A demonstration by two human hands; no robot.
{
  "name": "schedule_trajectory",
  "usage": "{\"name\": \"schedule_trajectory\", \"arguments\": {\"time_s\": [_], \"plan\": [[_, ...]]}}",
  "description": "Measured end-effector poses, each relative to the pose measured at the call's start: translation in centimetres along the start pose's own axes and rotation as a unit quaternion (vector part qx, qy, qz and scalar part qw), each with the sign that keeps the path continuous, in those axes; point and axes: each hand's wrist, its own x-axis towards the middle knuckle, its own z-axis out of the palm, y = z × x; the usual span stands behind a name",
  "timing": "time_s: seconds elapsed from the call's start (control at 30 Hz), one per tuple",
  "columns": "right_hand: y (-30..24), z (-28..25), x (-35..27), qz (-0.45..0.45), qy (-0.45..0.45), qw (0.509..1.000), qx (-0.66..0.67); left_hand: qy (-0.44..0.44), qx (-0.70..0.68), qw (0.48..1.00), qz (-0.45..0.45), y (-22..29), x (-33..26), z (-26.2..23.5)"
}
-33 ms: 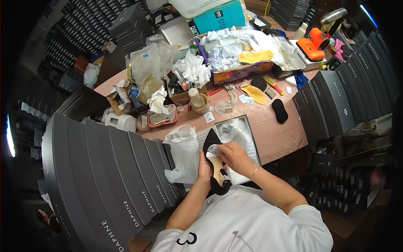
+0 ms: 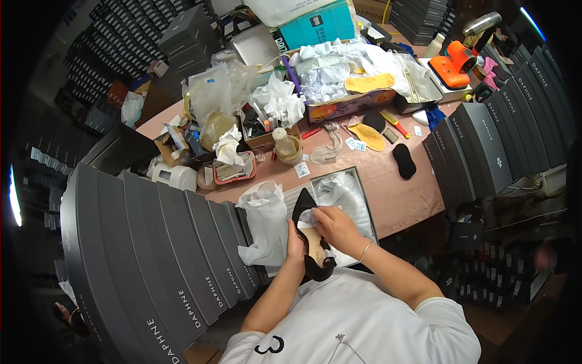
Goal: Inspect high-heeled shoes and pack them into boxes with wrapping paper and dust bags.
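A black pointed high-heel shoe (image 2: 313,253) with a tan insole is held over the near end of an open grey shoe box (image 2: 364,187) lined with white tissue. My left hand (image 2: 295,244) grips the shoe from its left side. My right hand (image 2: 337,228) lies over the shoe's opening, its fingers pinching a small wad of white tissue paper (image 2: 307,217) at the toe end. A larger crumpled sheet of white paper (image 2: 267,219) hangs just left of the box.
Rows of dark grey shoe boxes stand on the left (image 2: 151,261) and on the right (image 2: 485,142). The brown table (image 2: 400,194) holds a yellow insole (image 2: 368,137), a black insole (image 2: 404,161), an orange tool (image 2: 451,65), a teal carton (image 2: 315,24) and piles of paper.
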Motion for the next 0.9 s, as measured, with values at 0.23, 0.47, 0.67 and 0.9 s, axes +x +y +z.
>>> {"name": "schedule_trajectory", "arguments": {"time_s": [0.23,0.47,0.67,0.9], "plan": [[-0.1,0.8,-0.7,-0.033,-0.09,0.993,-0.067,0.115,0.041,0.992,0.035,-1.0,-1.1,1.8],[-1.2,0.2,0.5,0.044,-0.102,0.988,0.112,0.194,0.144,0.966,0.094,-0.6,-3.1,6.4],[-2.4,-2.1,0.0,0.182,-0.175,0.94,0.231,0.198,0.12,0.967,0.108,-0.4,-3.8,5.7],[-1.6,-0.3,-0.3,0.117,-0.176,0.966,0.151,0.118,0.08,0.989,0.038,-2.1,-2.8,2.3]]}}
